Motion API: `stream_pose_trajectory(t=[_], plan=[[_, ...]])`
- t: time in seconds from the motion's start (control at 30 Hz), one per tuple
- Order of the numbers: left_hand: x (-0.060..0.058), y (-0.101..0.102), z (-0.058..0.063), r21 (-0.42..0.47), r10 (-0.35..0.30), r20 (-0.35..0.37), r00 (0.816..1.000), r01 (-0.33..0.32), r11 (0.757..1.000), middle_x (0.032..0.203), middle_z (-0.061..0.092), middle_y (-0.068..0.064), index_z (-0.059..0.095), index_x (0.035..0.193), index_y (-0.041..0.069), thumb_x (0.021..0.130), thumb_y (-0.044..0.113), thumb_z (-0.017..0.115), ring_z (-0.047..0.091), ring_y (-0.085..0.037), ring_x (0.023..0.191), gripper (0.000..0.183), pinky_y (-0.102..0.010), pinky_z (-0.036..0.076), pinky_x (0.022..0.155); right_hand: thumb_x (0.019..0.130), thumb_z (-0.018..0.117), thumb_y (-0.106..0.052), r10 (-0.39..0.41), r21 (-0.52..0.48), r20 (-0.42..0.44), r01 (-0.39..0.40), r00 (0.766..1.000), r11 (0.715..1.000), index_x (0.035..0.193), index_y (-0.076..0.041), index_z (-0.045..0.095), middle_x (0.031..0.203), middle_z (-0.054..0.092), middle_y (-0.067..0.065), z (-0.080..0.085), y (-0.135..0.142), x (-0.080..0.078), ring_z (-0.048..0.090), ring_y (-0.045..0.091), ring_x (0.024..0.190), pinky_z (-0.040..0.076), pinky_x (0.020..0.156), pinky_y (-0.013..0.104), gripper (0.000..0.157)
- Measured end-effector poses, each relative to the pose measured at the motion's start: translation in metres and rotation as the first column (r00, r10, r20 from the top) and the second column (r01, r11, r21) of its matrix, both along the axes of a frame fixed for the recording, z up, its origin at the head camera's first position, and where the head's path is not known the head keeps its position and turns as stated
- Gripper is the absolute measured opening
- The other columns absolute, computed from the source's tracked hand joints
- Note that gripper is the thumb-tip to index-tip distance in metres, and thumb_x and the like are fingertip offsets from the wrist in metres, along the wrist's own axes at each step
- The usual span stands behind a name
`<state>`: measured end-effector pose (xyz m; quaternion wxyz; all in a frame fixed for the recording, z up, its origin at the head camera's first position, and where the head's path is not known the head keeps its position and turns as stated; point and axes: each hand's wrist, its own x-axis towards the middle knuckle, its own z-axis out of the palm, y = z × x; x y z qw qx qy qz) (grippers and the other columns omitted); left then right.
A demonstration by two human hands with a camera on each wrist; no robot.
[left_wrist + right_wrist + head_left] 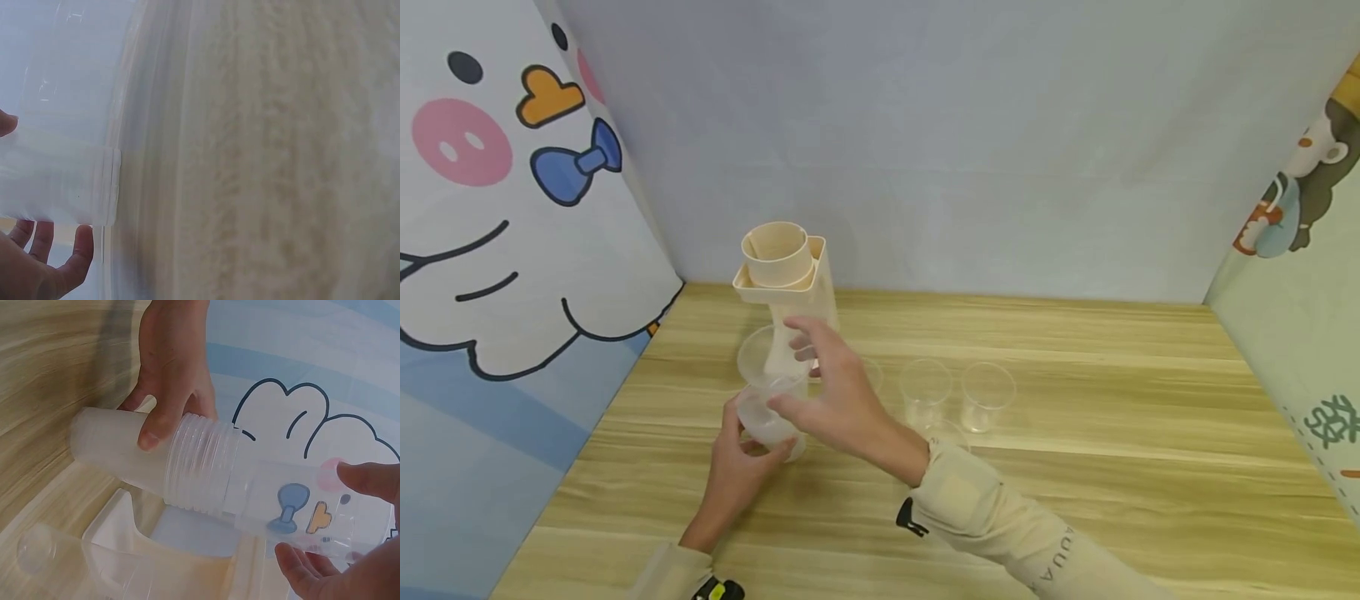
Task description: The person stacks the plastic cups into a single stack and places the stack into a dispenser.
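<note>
My left hand (737, 467) grips a stack of clear plastic cups (115, 447) near the table, fingers and thumb around its side. Several rims are bunched together on the stack in the right wrist view. Above it, my right hand (846, 396) holds a single clear plastic cup (300, 509) between thumb and fingers. The single cup lines up with the stack, its lower end right at the stack's top rim. In the left wrist view, the stack's end (106, 187) and several left fingertips (84, 240) show.
Right behind the hands stands a cream-coloured holder (820, 283) with a round tube (778, 258) on top. To the right, several clear cups stand on the wooden table (1112, 400), among them a middle cup (926, 387) and a rightmost cup (988, 392). Printed cloth walls surround the table.
</note>
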<state>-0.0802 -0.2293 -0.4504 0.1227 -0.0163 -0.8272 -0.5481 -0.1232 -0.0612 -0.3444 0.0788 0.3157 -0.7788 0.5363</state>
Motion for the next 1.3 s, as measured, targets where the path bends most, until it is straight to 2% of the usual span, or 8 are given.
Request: stream_pose_trajectory(t=[0.2,0.53,0.8,0.97,1.2,1.3], plan=[[0.001,0.0,0.0,-0.002,0.004,0.012,1.0,-0.004,1.0,0.129,0.048,-0.014,0.033,0.139,0.004,0.077,0.003,0.076,0.047,-0.005,0.102,0.075,-0.042,0.053,0.078,0.07,0.08,-0.005,0.018,0.001,0.006,-0.018,1.0,1.0,0.134,-0.005,0.042,0.113,0.056,0.012,-0.001,-0.004,-0.001,0.055,0.023,0.102,0.052,0.078,0.03,0.074],[0.0,0.0,0.0,0.012,0.004,0.021,1.0,-0.004,1.0,0.127,0.048,-0.012,0.034,0.135,0.003,0.076,0.001,0.076,0.046,-0.004,0.103,0.072,-0.035,0.053,0.078,0.072,0.079,-0.007,0.038,0.042,-0.002,-0.038,0.999,0.998,0.134,-0.003,0.042,0.114,0.056,0.014,-0.005,-0.01,-0.002,0.056,0.024,0.103,0.048,0.08,0.021,0.072],[-0.001,0.0,0.0,0.008,-0.005,0.031,0.999,0.004,1.0,0.129,0.046,-0.013,0.033,0.135,0.002,0.077,0.0,0.075,0.045,-0.004,0.105,0.072,-0.027,0.052,0.078,0.072,0.08,-0.008,0.05,0.036,-0.004,-0.049,0.999,0.998,0.135,-0.006,0.041,0.113,0.055,0.012,-0.006,-0.014,-0.004,0.054,0.019,0.101,0.051,0.081,0.027,0.074],[-0.002,-0.001,-0.001,-0.001,-0.002,0.031,1.0,0.002,1.0,0.129,0.046,-0.013,0.033,0.135,0.002,0.077,0.001,0.075,0.045,-0.005,0.106,0.071,-0.025,0.051,0.078,0.072,0.08,-0.008,0.052,0.037,-0.005,-0.051,0.999,0.998,0.136,-0.005,0.041,0.113,0.055,0.013,-0.007,-0.016,-0.004,0.055,0.023,0.102,0.049,0.081,0.023,0.074],[-0.001,-0.001,-0.001,0.003,-0.014,0.016,1.0,0.014,1.0,0.127,0.047,-0.014,0.033,0.133,0.001,0.077,0.0,0.075,0.046,-0.004,0.105,0.07,-0.026,0.052,0.078,0.072,0.08,-0.008,0.035,0.092,0.003,-0.035,0.999,0.995,0.137,-0.006,0.041,0.114,0.055,0.01,-0.011,-0.019,-0.005,0.054,0.019,0.103,0.046,0.082,0.018,0.075],[-0.001,-0.001,-0.002,-0.001,-0.019,0.019,1.0,0.019,1.0,0.126,0.048,-0.014,0.033,0.131,0.002,0.077,0.001,0.074,0.048,-0.005,0.104,0.068,-0.03,0.053,0.078,0.073,0.079,-0.009,0.028,0.13,0.011,-0.029,1.0,0.991,0.138,-0.006,0.042,0.116,0.055,0.009,-0.014,-0.02,-0.004,0.055,0.018,0.103,0.046,0.083,0.019,0.074]])
